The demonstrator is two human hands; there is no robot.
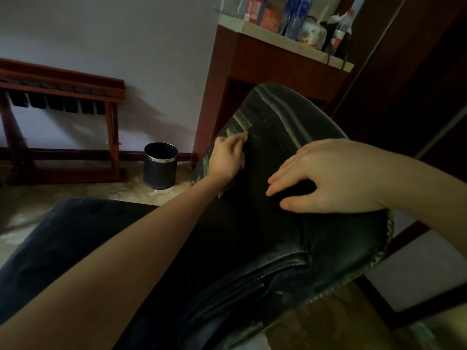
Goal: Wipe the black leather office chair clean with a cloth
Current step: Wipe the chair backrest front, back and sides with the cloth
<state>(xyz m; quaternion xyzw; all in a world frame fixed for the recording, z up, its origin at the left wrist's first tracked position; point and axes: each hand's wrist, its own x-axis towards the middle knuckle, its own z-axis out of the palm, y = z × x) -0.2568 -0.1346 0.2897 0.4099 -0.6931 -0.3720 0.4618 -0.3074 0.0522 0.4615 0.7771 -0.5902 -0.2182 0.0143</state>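
Black chair [252, 236]: L hand [227, 157] grips cloth(?) [243, 136], R hand [328, 178] rests; labels [338, 39] blurred.

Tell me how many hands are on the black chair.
2. The left hand grips the cloth high on the black chair; the right hand rests with spread fingers nearer its middle.

A pale wall [106, 34] backs a reddish wooden rack [60, 82] and a black waste bin [160, 168] on beige carpet [75, 190]. Bottles [298, 13] crowd the wooden counter [278, 36] in dim light.
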